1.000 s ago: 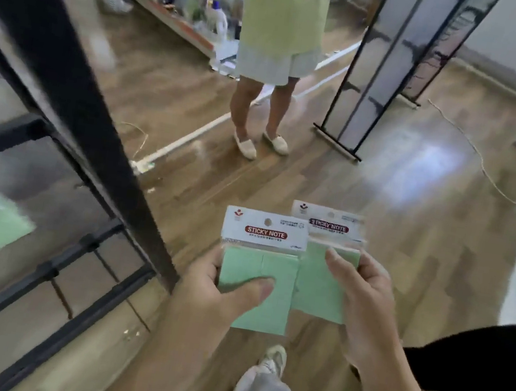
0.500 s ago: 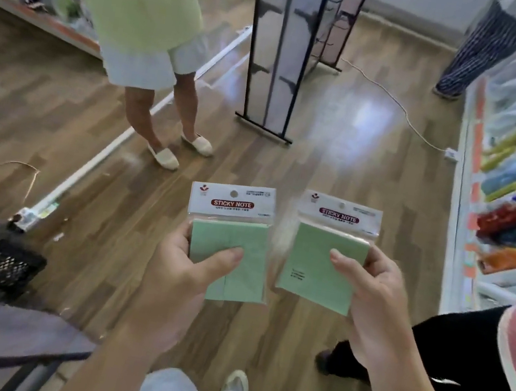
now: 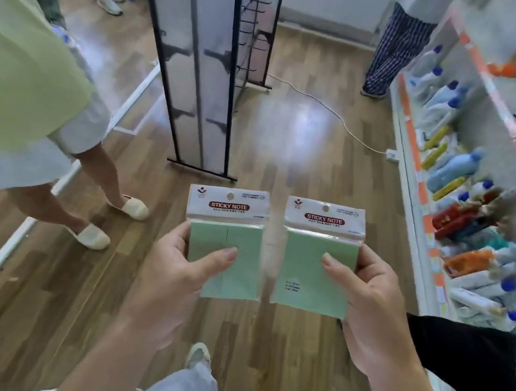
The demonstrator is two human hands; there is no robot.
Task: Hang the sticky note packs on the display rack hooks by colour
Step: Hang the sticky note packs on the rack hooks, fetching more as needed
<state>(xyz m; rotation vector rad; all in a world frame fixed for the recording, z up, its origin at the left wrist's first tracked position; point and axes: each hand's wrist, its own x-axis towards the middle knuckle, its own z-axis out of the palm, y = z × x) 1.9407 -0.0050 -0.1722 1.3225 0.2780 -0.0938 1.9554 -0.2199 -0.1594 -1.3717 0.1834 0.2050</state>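
Since the earlier frame both green packs drew level, apart. My left hand [image 3: 169,286] clamped one pack [image 3: 228,248], right hand [image 3: 375,320] the other [image 3: 316,264], above the floor [image 3: 306,155]; neither hung yet, rack [image 3: 199,62] ahead.

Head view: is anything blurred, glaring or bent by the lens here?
Head view: the two green packs, left pack and right pack, are sharp enough to read "STICKY NOTE"; the shelf goods at the right edge smear with blur; a bright glare patch lies on the wood floor; the wide lens bows the rack frame and shelf lines.
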